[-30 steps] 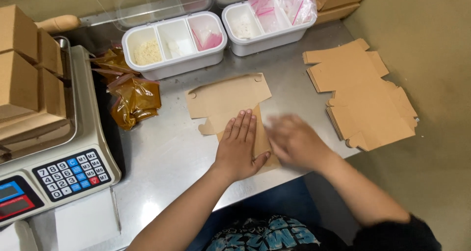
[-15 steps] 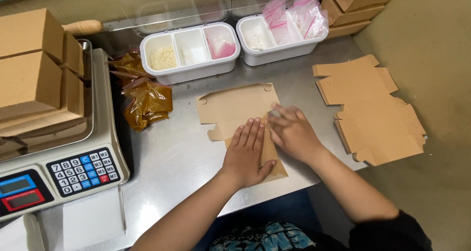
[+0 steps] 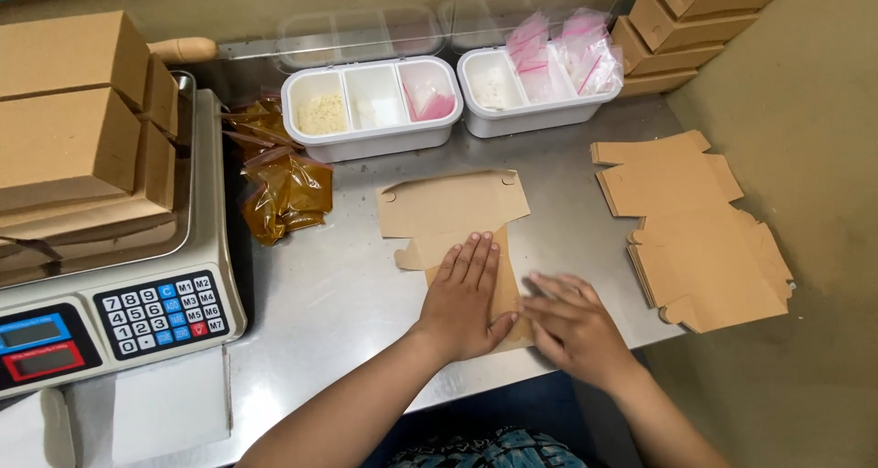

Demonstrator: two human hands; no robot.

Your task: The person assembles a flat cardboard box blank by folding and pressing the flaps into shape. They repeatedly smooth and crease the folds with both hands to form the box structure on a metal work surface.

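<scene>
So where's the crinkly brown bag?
In the head view, the crinkly brown bag lies on the left part of the steel table, between the weighing scale and the white three-part tray.

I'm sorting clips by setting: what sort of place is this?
Probably a small food-packing station: a weighing scale stacked with brown boxes, divided white tubs of ingredients, and flat cardboard blanks on a steel table.

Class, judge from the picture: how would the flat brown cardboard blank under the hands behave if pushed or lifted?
The cardboard blank looks thin and light, so it likely slides easily on the smooth metal table. Its cut flaps would probably bend along their creases when lifted. The left hand lies flat on it.
</scene>
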